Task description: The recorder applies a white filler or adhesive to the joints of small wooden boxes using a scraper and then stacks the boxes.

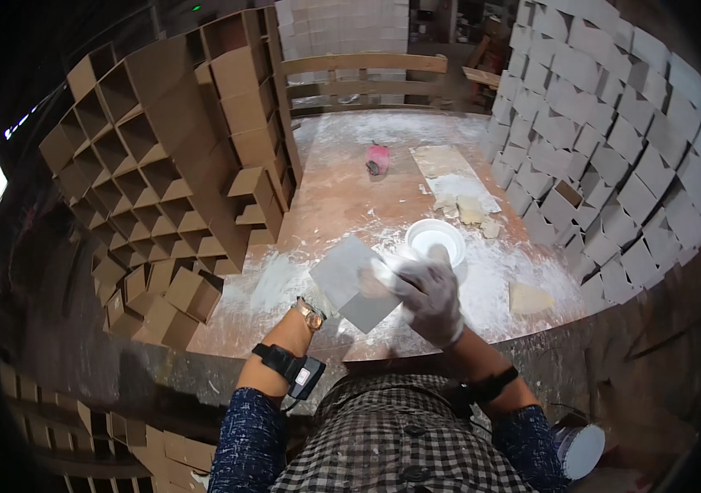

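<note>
Right hand (pixel 431 297): gloved, fingers curled, hold unclear | near white bowl (pixel 436 222) | left hand (pixel 322 305): mostly hidden, grip unclear

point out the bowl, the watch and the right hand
bowl (pixel 434 223), head view, on its far rim
watch (pixel 313 318), head view, on its face
right hand (pixel 431 301), head view, on the back of it

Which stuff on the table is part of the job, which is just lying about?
Apparently in use:
grey piece, by the gloved right hand
white bowl, just beyond that hand

Seemingly just lying about:
pink item, farther back
long flat sheet, behind the bowl
pale scrap, right of that hand
</note>
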The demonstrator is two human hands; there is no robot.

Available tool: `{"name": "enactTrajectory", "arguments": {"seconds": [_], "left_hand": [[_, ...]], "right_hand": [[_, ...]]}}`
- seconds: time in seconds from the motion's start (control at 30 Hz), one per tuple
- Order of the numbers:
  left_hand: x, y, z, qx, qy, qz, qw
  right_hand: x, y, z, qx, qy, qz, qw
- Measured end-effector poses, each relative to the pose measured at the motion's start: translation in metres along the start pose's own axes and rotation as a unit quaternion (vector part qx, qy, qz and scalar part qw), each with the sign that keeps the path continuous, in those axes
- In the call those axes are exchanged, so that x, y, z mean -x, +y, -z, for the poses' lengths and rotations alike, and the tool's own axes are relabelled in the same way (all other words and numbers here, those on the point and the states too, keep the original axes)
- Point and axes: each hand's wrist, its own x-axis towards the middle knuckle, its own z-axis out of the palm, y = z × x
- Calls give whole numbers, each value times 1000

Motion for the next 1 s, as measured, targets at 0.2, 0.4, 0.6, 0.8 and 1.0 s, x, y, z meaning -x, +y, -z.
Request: {"name": "enactTrajectory", "arguments": {"seconds": [0.2, 0.4, 0.6, 0.8, 1.0], "left_hand": [[-33, -2, -48, 263, 46, -3, 964], [-38, 5, -81, 418, 96, 23, 903], [-67, 23, -71, 471, 101, 15, 876], [-135, 76, -72, 514, 88, -10, 853], [-226, 109, -38, 549, 116, -25, 827]], "right_hand": [[5, -24, 5, 8, -62, 45, 997], [102, 9, 46, 21, -228, 105, 968], [91, 53, 83, 36, -135, -10, 990], [17, 93, 99, 17, -266, -31, 963], [182, 195, 118, -58, -180, 1, 982]]}}
